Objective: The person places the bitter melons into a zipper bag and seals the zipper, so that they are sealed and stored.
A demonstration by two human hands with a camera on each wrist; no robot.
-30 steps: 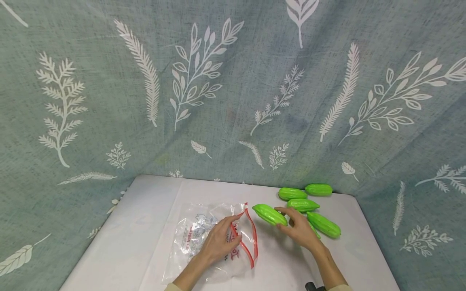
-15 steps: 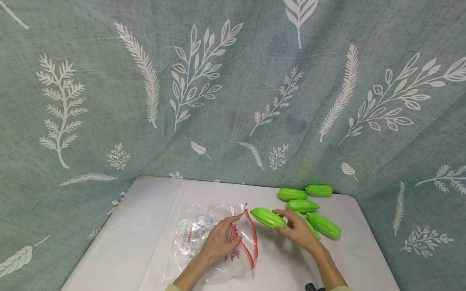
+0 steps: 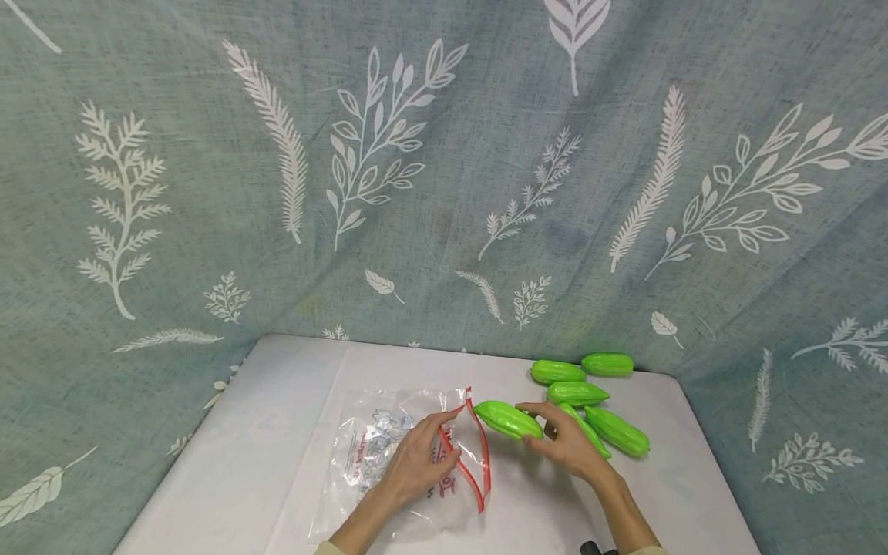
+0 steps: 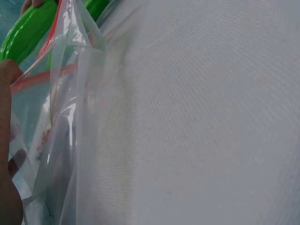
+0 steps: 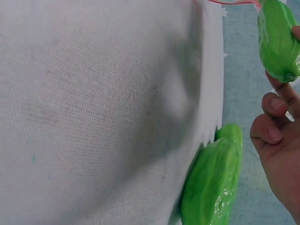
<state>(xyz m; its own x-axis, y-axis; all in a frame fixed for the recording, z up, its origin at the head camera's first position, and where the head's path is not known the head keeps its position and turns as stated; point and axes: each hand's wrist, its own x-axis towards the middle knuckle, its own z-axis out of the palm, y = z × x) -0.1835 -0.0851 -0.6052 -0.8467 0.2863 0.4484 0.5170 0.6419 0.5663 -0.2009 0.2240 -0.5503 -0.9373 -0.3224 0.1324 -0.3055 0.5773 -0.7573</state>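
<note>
Spread on the table is a clear plastic zip bag (image 3: 357,462) with a red-edged mouth that gapes to the right. My left hand (image 3: 419,456) lies over the bag and holds its upper layer at the red edge (image 4: 35,80). Just right of that mouth, my right hand (image 3: 567,443) grips a bright green ridged gourd (image 3: 508,420) by its near end, raised above the table. The gourd's pointed tip reaches the red edge; whether it touches is unclear. In the right wrist view, a fingertip and thumb pinch the gourd (image 5: 277,44).
Several more green gourds lie at the back right of the white table (image 3: 291,401), among them one gourd (image 3: 617,432) beside the right forearm. A black object (image 3: 592,548) shows at the front edge. A leaf-patterned cloth (image 3: 416,185) hangs behind.
My right hand has moved slightly left and nearer to me with the gourd, bringing its tip to the bag's mouth. The left hand and bag have stayed in place.
</note>
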